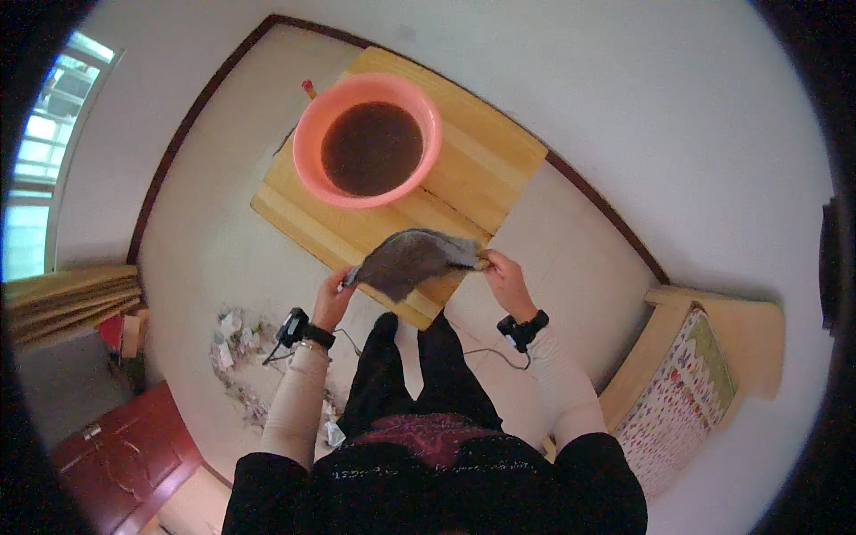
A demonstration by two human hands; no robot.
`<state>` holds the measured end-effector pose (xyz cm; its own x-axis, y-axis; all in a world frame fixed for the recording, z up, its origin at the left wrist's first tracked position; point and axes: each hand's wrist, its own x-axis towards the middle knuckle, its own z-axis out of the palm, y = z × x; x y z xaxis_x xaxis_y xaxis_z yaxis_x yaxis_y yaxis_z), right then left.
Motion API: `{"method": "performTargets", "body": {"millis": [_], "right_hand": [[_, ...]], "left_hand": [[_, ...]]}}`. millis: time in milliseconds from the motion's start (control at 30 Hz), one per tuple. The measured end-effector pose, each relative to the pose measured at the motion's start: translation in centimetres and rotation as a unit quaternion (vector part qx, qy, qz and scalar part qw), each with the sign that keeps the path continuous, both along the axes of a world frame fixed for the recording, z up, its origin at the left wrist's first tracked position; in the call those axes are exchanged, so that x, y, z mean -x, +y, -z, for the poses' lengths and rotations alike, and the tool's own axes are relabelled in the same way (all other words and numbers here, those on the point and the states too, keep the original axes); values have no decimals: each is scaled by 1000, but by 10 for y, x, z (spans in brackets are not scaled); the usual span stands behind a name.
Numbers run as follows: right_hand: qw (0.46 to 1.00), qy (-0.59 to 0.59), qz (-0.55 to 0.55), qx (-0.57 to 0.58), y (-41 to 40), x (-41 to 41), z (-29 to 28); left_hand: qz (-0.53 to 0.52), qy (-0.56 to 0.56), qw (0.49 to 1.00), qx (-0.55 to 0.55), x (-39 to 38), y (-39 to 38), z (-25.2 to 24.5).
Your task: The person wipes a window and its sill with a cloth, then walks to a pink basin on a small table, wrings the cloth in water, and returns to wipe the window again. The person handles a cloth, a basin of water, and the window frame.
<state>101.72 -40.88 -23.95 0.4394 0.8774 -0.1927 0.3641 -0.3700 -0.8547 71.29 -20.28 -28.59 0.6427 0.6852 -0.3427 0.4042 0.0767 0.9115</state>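
A grey-brown cloth (pixel 409 262) hangs stretched between my two hands, above the near edge of a low wooden table (pixel 478 154). My left hand (pixel 332 299) is shut on the cloth's left end. At its right end, my right hand (pixel 507 282) pinches a lighter grey part. Beyond the cloth, a pink plastic basin (pixel 313 160) stands on the table, with dark brown liquid (pixel 372 148) in it. Both of my wrists bear black strapped devices with cables.
Litter and scraps (pixel 234 348) lie on the floor at the left. A bed (pixel 682 394) with patterned bedding stands at the right. A red door (pixel 127 455) is at the lower left, and a wall (pixel 602 80) runs behind the table. Something red-tipped (pixel 307 86) pokes out behind the basin.
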Motion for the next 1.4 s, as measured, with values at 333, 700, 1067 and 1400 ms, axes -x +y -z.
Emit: {"method": "performTargets", "body": {"millis": [333,700,1067,1400], "right_hand": [[950,-221,-201,95,-11,-1,90],[925,-252,121,256,61,72,172],[934,-277,-80,212,139,183,182],[912,-288,-173,233,279,238,174]], "left_hand": [[-34,102,994,17,26,-58,62],[-136,35,955,261,60,-61,54],[-199,32,927,317,169,-35,73],[-288,17,895,339,231,-22,84]]}}
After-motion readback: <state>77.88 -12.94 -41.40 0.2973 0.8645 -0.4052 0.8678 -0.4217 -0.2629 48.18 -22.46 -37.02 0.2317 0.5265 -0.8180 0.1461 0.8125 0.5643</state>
